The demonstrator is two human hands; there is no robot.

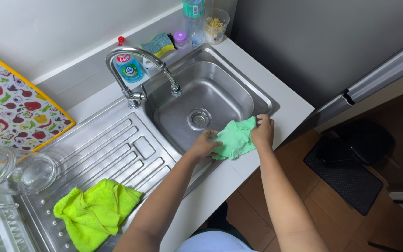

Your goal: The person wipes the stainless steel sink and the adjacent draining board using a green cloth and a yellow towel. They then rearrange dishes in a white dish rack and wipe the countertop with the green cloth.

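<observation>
A mint-green cloth (233,138) lies draped over the front rim of the steel sink (239,100). My left hand (205,144) grips its left end at the sink's front edge. My right hand (262,131) pinches its right end near the sink's front right corner. The cloth is stretched between the two hands. The basin holds nothing but the round drain (198,118). The curved tap (136,70) stands at the sink's back left, its spout over the basin.
A bright yellow-green cloth (96,212) lies crumpled on the ribbed drainboard (113,149). A clear glass jug (17,172) rests at left. Dish soap bottle (129,67), sponge (159,44), small containers and a bottle line the back ledge. A patterned board (10,102) leans at left.
</observation>
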